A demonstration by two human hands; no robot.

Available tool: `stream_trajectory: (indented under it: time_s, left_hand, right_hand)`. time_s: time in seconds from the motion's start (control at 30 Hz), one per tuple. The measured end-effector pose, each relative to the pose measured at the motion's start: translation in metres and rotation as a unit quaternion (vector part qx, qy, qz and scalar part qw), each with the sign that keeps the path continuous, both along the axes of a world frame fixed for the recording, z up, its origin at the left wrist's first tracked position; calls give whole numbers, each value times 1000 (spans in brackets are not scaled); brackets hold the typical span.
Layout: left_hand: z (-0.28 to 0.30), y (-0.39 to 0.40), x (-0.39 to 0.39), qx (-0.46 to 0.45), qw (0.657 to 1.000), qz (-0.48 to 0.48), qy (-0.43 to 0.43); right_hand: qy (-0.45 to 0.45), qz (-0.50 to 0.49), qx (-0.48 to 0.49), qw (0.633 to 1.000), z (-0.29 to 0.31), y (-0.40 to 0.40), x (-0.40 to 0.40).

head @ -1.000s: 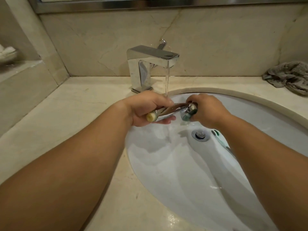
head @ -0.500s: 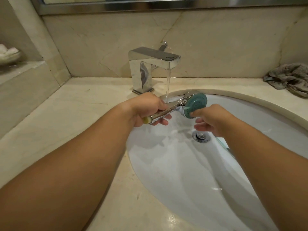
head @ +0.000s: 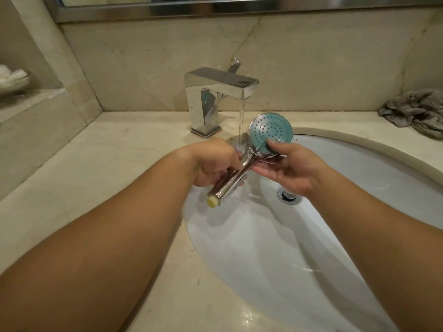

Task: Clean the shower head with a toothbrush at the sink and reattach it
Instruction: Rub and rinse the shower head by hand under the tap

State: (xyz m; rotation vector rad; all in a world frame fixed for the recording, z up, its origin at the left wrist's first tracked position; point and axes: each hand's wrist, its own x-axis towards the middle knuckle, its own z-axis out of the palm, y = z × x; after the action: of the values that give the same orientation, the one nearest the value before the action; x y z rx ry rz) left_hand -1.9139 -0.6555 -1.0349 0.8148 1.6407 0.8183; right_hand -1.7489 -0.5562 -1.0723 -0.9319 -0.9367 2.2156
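The shower head has a round teal spray face with many holes and a chrome handle ending in a yellowish cap. It is held tilted over the white sink, its face turned up toward me. My left hand grips the chrome handle. My right hand lies palm up under the head, thumb pressed on the lower edge of the teal face. Water runs from the chrome faucet and falls just left of the head onto the neck. No toothbrush shows in this view.
The drain sits below my right hand. A crumpled grey rag lies on the counter at the back right. A white object rests on the ledge at far left. Beige marble counter surrounds the basin.
The shower head has turned from face-down to face-up and risen beside the water stream. My right hand moved from covering the head to cradling it, thumb on the face.
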Motion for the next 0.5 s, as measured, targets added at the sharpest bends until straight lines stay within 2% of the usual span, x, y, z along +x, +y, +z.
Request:
stream_trajectory:
  time_s: [0.13,0.2,0.4,0.5]
  left_hand:
    - [3,-2,2,-29,999,-26,17]
    - [3,0,1,-26,1000,0,10]
    - [2,3,5,78,978,113,-160]
    - [1,3,15,99,964,155,-193]
  right_hand:
    - [-58,24,115,991,1,0,-1]
    - [-67,52,155,984,3,1,2]
    - [-75,115,208,968,2,-1,1]
    - [-66,126,207,968,1,-3,0]
